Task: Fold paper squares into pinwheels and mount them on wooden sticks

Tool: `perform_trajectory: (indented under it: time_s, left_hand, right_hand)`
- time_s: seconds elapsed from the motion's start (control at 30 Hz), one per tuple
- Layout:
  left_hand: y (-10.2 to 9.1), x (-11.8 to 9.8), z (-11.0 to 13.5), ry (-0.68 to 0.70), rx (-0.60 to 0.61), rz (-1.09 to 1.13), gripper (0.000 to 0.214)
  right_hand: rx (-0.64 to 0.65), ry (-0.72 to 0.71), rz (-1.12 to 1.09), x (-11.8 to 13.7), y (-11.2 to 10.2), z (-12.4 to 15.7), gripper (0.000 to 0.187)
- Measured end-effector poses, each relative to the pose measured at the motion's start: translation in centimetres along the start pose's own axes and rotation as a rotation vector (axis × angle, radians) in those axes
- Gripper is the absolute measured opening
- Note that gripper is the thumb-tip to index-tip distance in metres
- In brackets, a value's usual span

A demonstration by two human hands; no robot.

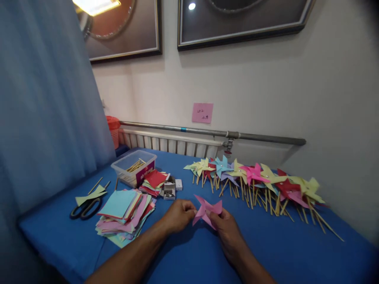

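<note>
A pink paper pinwheel (204, 212), its corners folded to the middle, is held above the blue table by my right hand (226, 228), with the thumb pressed near its centre. At the pinwheel's left side, my left hand (180, 215) has its fingers closed in a pinch; what they hold, if anything, is too small to make out. No stick shows on this pinwheel. Beyond my left hand stands a small open box of metal pins (169, 194). To the left lies a messy stack of coloured paper squares (118, 205).
Finished pinwheels on sticks (254, 173) lie in a row along the right. A clear plastic tub (121, 173) holds wooden sticks, beside more paper squares (155, 179). Black-handled scissors (85, 209) lie far left under a yellow scrap. A metal pipe (266, 138) and radiator line the wall.
</note>
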State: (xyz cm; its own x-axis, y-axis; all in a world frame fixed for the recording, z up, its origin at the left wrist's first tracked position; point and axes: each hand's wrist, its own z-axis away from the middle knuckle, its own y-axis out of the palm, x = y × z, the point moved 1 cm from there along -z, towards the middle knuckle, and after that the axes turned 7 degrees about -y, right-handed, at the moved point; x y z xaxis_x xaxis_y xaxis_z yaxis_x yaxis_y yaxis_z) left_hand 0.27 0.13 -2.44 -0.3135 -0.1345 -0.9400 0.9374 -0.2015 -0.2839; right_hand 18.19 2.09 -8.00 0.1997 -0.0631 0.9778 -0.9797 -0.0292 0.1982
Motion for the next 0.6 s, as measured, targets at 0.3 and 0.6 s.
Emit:
perform_trajectory:
  time_s: [0.3,0.6]
  left_hand:
    - [0.2,1.0,-0.7,0.029,-0.045,-0.028,0.015]
    - [0.0,0.6,-0.4,0.052,-0.039,-0.011,0.014]
  right_hand:
    - [0.022,0.044,-0.035,1.8,0.4,0.8,0.049]
    - [0.02,0.026,-0.04,2.0,0.6,0.9,0.048]
